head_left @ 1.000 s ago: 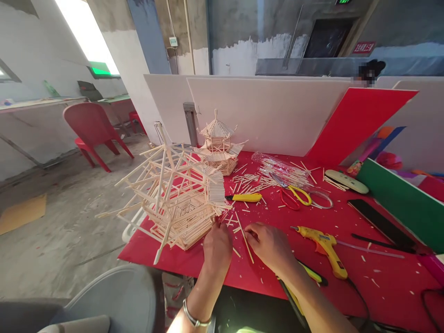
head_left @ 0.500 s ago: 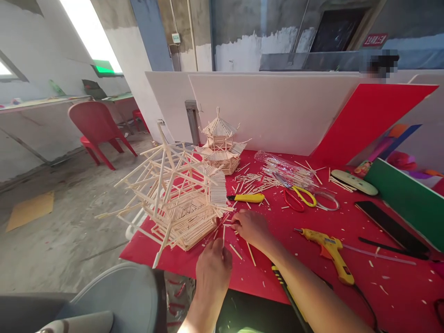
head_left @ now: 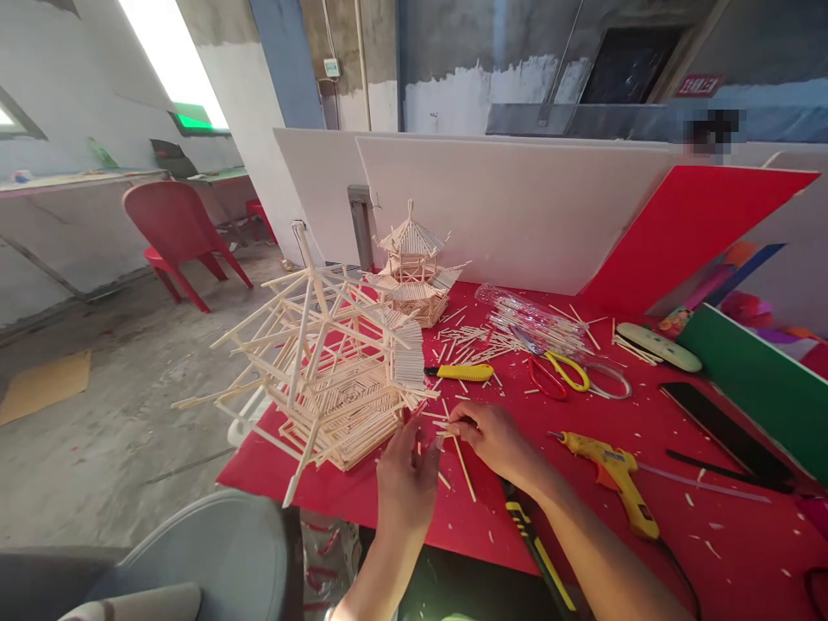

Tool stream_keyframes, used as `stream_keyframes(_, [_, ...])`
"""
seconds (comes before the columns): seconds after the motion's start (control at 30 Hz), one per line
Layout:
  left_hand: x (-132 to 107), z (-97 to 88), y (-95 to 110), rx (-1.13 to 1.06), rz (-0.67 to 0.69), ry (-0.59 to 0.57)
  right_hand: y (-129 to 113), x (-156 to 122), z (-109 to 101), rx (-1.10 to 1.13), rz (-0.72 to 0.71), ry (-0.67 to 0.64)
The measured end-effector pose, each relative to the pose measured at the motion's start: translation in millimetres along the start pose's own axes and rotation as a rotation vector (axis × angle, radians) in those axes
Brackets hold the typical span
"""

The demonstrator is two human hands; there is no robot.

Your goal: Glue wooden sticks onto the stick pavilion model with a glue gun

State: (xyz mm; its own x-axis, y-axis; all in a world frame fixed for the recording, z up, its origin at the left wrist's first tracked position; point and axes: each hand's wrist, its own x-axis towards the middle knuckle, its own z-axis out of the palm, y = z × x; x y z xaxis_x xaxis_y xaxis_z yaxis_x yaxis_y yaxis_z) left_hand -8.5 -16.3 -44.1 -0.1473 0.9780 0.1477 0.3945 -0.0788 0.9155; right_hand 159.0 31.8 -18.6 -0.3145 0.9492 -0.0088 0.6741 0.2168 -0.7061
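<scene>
My left hand point(head_left: 407, 479) is over the red table beside a wooden stick pavilion frame point(head_left: 349, 371), its thumb and index finger apart. Facing it, my right hand point(head_left: 495, 438) pinches a short wooden stick point(head_left: 445, 432) between thumb and fingertips. A longer loose stick point(head_left: 464, 470) lies on the table just below the right hand. The frame has an open lattice of posts and beams, with a slatted roof panel point(head_left: 409, 355) on its right side. Behind it stands a second stick pavilion point(head_left: 414, 267) with slatted roofs.
A yellow utility knife point(head_left: 461, 373), scissors point(head_left: 566, 369) and a heap of sticks point(head_left: 475, 341) lie beyond my hands. To the right are a yellow glue gun point(head_left: 611, 470) and a black phone point(head_left: 724, 431). A black-and-yellow tool point(head_left: 536, 543) lies under my right forearm.
My left hand's thumb and index finger have parted from their pinch. My right hand has shifted slightly right and down, and a short stick now shows at its fingertips.
</scene>
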Motion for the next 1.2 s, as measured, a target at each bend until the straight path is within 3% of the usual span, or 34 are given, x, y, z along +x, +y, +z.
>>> stream_keyframes(0.13, [7, 1.7, 8, -0.328, -0.205, -0.181, -6, -12, 0, 0.216, -0.061, 0.008])
stream_keyframes(0.4, [1, -6.4, 6, -0.389, -0.193, -0.297, 1, -20, 15, 0.562, -0.030, 0.118])
stream_keyframes(0.6, [-4, -7.9, 20, -0.897, -0.576, -0.420, -1, -19, 15, 0.763, -0.055, 0.040])
stream_keyframes(0.7, [-4, -7.3, 25, -1.052, -0.674, -0.474, 2, -15, 17, 0.799, -0.061, 0.021])
stream_keyframes(0.9, [-2, -0.1, 18, -0.839, -0.523, -0.243, 0, -17, 16, 0.654, -0.013, 0.092])
stream_keyframes(1.07, [-2, 5.3, 11, -0.753, -0.467, -0.207, -11, -18, 12, 0.468, -0.047, 0.150])
stream_keyframes(1.2, [-2, 6.9, 11, -0.742, -0.442, -0.113, -14, -17, 14, 0.410, -0.058, 0.185])
